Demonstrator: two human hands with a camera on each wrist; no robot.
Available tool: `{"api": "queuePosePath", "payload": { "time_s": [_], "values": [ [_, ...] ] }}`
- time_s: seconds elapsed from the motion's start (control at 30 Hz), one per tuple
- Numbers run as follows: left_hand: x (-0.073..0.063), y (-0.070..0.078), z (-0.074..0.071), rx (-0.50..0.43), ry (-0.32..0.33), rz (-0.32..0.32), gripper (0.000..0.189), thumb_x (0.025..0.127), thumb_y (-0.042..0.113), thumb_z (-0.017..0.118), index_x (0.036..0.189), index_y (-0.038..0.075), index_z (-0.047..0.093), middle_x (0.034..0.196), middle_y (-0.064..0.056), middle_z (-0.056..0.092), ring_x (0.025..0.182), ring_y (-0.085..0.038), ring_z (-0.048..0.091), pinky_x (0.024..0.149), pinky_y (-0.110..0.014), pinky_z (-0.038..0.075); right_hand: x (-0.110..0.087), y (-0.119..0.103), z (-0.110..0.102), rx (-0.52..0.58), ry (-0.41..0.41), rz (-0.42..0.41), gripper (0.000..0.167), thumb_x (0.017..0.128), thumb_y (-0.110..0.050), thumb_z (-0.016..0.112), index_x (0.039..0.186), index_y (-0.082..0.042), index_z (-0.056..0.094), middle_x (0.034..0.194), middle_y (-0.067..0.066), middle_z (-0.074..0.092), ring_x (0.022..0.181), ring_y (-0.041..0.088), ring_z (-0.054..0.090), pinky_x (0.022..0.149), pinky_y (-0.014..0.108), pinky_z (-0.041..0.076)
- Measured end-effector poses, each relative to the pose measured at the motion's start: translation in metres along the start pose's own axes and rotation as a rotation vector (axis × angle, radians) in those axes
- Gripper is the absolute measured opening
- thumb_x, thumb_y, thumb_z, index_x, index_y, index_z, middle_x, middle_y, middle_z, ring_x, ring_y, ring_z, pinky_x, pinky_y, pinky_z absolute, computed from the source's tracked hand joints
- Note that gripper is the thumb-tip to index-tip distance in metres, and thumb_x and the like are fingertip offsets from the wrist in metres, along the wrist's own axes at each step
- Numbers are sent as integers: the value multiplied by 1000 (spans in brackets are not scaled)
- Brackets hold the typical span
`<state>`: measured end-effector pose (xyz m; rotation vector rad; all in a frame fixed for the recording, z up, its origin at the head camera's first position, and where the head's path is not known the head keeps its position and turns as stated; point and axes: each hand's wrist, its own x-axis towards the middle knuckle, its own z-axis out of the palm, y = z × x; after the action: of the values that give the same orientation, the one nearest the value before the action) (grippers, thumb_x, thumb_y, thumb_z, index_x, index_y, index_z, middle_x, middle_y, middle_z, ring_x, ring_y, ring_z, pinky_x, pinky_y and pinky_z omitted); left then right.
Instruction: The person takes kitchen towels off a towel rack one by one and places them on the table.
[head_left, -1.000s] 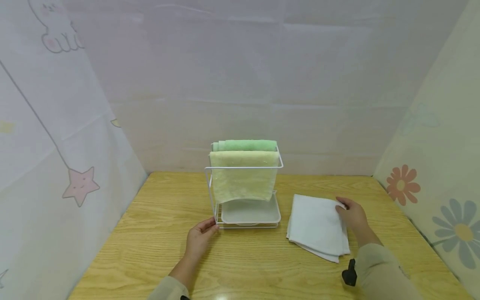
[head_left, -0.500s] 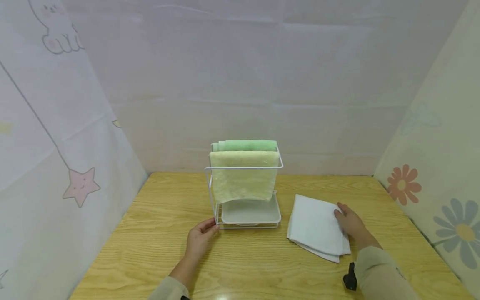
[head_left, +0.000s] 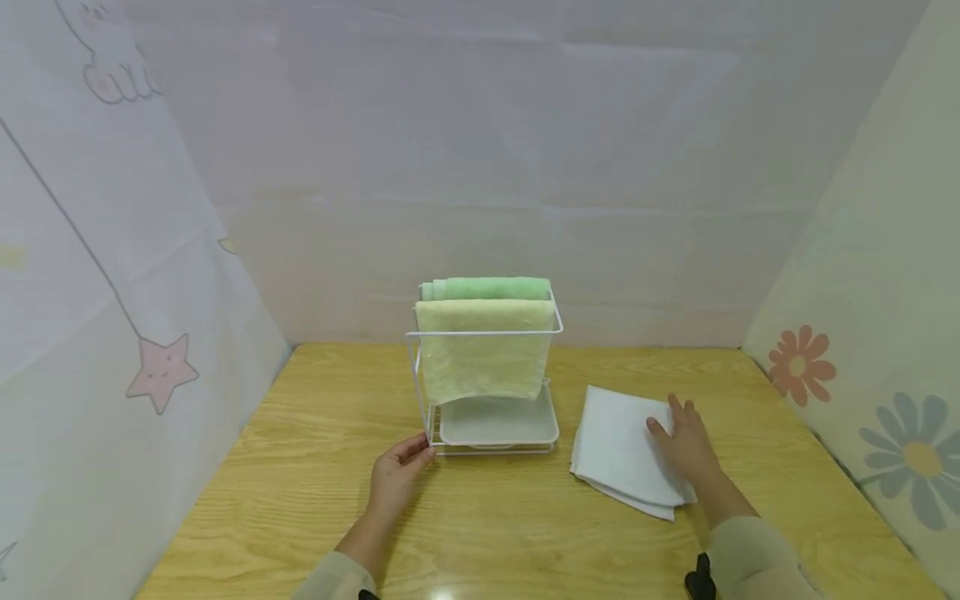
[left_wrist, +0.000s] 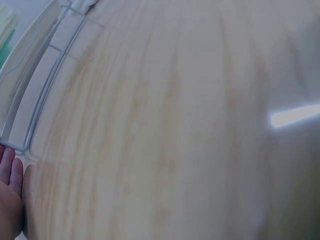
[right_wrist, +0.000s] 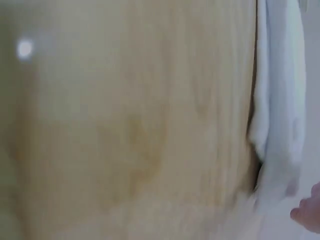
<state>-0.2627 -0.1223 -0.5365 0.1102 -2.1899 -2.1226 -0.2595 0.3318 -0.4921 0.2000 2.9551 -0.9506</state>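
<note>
A white wire rack point(head_left: 485, 334) stands mid-table, with a yellow towel point(head_left: 483, 354) and a green towel point(head_left: 495, 288) hung over its bars and a white tray point(head_left: 497, 421) in its base. My left hand point(head_left: 395, 475) pinches the rack's lower front left corner between thumb and fingers; in the left wrist view its fingers point(left_wrist: 16, 175) are at the wire. To the right a folded white towel point(head_left: 618, 450) lies flat on the table. Over that towel's right edge is my right hand point(head_left: 688, 446), its fingers spread. Part of the same hand point(right_wrist: 310, 212) shows beside the towel in the right wrist view.
The wooden table point(head_left: 480, 533) reaches back to a pale cloth wall point(head_left: 480, 167). Patterned cloth walls close in the left and right sides. A black wrist device point(head_left: 701, 577) is by the right sleeve.
My right hand has gone from holding the white towel's upper right edge to spread fingers, a little further left over it. The left hand keeps its place on the rack.
</note>
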Motion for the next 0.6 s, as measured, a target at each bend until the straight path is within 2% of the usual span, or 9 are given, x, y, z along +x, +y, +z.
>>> {"api": "queuePosePath", "payload": {
  "time_s": [0.13,0.3,0.47,0.6],
  "values": [
    [1,0,0,-8,3,1,38,88,5,71,122,-10,62,121,-28,65,85,3,65,79,-16,58,-19,-28,12,-108,44,-23,81,102,-46,43,153,8,10,153,44,-2,139,64,1,112,75,10],
    [1,-1,-1,2,8,6,36,88,4,71,121,-10,62,120,-28,65,85,3,65,78,-15,57,-40,-56,36,-134,14,25,88,99,-59,40,153,5,14,154,42,1,139,64,0,112,75,10],
    [2,-3,-1,-2,10,10,36,88,2,70,120,-11,62,119,-29,65,84,4,65,77,-14,57,-52,-67,56,-136,-29,40,88,98,-62,37,153,3,18,154,41,5,139,63,4,110,78,11],
    [1,-2,0,-11,10,10,36,88,2,71,120,-11,62,119,-29,65,83,4,65,77,-14,57,-57,-69,65,-115,-62,60,85,99,-61,37,154,2,20,155,40,6,139,63,3,110,78,6]
  ]
}}
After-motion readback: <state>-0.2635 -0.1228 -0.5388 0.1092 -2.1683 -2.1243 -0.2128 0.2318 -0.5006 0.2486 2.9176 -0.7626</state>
